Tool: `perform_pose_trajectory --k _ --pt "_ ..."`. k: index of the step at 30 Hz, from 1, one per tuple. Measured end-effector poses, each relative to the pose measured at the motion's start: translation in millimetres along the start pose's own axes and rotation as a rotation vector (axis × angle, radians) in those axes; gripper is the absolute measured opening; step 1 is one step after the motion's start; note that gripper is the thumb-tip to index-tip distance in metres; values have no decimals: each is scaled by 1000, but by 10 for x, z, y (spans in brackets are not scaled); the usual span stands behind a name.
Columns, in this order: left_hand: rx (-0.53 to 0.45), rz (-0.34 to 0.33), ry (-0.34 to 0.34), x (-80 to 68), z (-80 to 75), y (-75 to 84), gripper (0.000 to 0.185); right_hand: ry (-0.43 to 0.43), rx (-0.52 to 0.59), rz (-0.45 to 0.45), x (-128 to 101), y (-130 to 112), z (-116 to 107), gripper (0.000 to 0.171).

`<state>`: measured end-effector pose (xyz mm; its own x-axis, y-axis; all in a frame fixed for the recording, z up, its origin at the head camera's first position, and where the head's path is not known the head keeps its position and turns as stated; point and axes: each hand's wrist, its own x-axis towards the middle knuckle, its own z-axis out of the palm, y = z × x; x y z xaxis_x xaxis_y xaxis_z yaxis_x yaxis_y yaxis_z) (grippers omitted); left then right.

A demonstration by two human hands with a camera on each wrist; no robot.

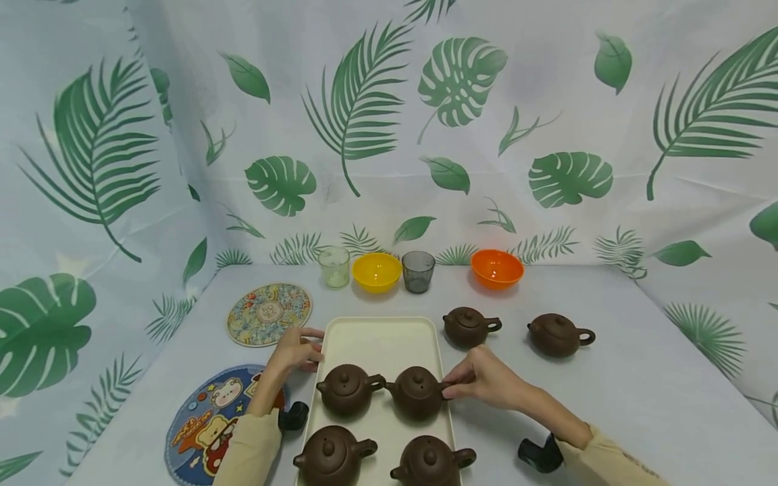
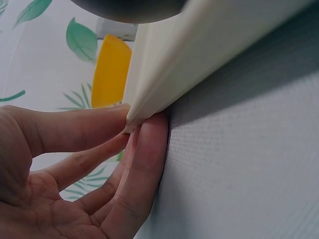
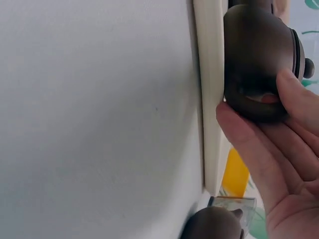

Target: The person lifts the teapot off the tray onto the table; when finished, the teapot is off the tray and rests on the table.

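Observation:
A cream rectangular tray (image 1: 381,337) lies on the table with several dark brown teapots on it, in two rows. My left hand (image 1: 299,351) is at the tray's left edge; in the left wrist view its thumb and fingers (image 2: 149,149) pinch the rim. With my right hand (image 1: 489,379) I pinch the handle of the teapot (image 1: 418,393) in the upper right of the tray. In the right wrist view, thumb and fingers surround this handle (image 3: 256,110). Beside that teapot stands another teapot (image 1: 346,391), its handle tip by the held one's spout.
Two more brown teapots stand right of the tray, a nearer one (image 1: 468,327) and a farther one (image 1: 558,335). Behind are a green glass (image 1: 334,267), yellow bowl (image 1: 377,273), grey glass (image 1: 417,273) and orange bowl (image 1: 497,269). Two round mats (image 1: 270,314) lie left.

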<state>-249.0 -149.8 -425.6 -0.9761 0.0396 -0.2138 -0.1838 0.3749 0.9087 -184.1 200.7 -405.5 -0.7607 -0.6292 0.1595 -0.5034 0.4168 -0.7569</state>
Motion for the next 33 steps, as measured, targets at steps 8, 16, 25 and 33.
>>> perform_pose_trajectory --k 8,16,25,33 --pt "-8 -6 -6 -6 -18 -21 45 43 68 -41 -79 52 -73 17" --pt "-9 -1 -10 -4 -15 -17 45 106 48 -100 -371 175 -504 15" --pt "11 9 -7 -13 -6 -10 44 114 33 -28 -981 498 -1019 21" --pt "-7 -1 -3 -8 -13 -18 44 107 43 33 -1410 743 -1296 27"
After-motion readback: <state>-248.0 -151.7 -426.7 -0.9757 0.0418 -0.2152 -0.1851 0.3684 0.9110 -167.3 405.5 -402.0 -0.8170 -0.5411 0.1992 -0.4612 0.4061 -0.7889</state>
